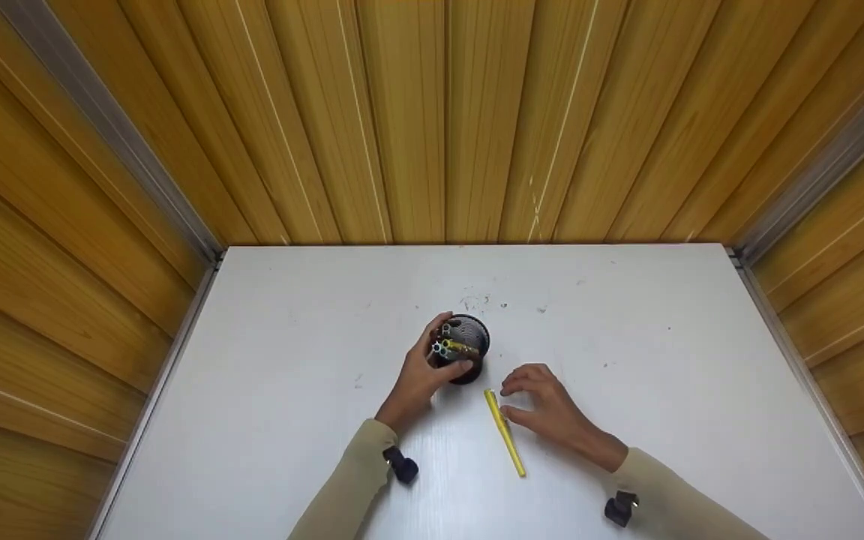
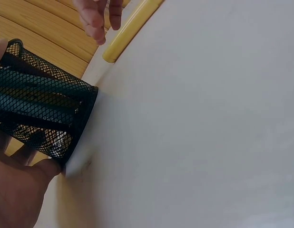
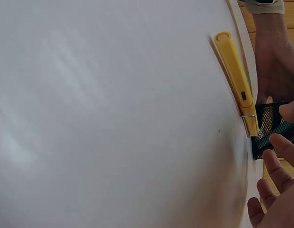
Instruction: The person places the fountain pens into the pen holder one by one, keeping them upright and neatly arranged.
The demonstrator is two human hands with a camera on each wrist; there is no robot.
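Observation:
A black mesh pen cup (image 1: 466, 349) stands on the white table (image 1: 664, 390) with several pens in it. My left hand (image 1: 423, 373) grips the cup from its left side, fingers curled round the mesh (image 2: 40, 114). A yellow pen (image 1: 505, 433) lies flat on the table just in front of the cup. My right hand (image 1: 544, 405) hovers beside the pen's upper end, fingers relaxed and holding nothing. In the right wrist view the yellow pen (image 3: 236, 78) points at the cup (image 3: 275, 129), with my fingertips (image 3: 280, 156) close by.
Wood-panelled walls (image 1: 432, 120) close in the table on three sides. Small dark specks (image 1: 503, 305) lie on the table behind the cup. Black wrist-camera mounts (image 1: 402, 465) sit on both sleeves.

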